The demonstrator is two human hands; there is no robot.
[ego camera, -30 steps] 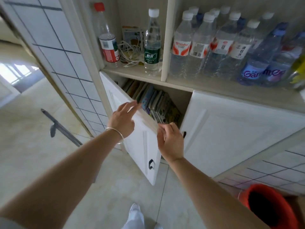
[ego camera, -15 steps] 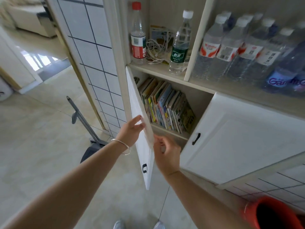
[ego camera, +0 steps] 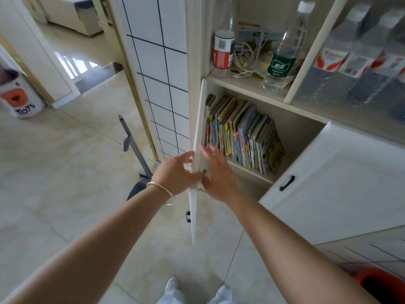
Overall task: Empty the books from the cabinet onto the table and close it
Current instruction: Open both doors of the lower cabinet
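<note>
The white left cabinet door (ego camera: 198,137) stands swung out, edge-on toward me. My left hand (ego camera: 175,174) presses its outer face, thumb near the edge. My right hand (ego camera: 215,172) lies flat against the inner face, fingers spread. Behind the door, a row of colourful books (ego camera: 241,132) stands upright, leaning right, on the lower shelf. The right cabinet door (ego camera: 341,185) with a black handle (ego camera: 286,183) is shut. No table is in view.
Water bottles (ego camera: 359,58), a red-labelled bottle (ego camera: 223,42), a green-labelled bottle (ego camera: 282,53) and cables fill the shelf above. A mop handle (ego camera: 133,143) leans at the left. A red bucket (ego camera: 381,284) sits bottom right, a "TOYS" bin (ego camera: 22,99) far left. My feet stand below.
The left door has swung from half open to fully outward, showing the whole row of books. Both hands followed the door's edge, one on each face.
</note>
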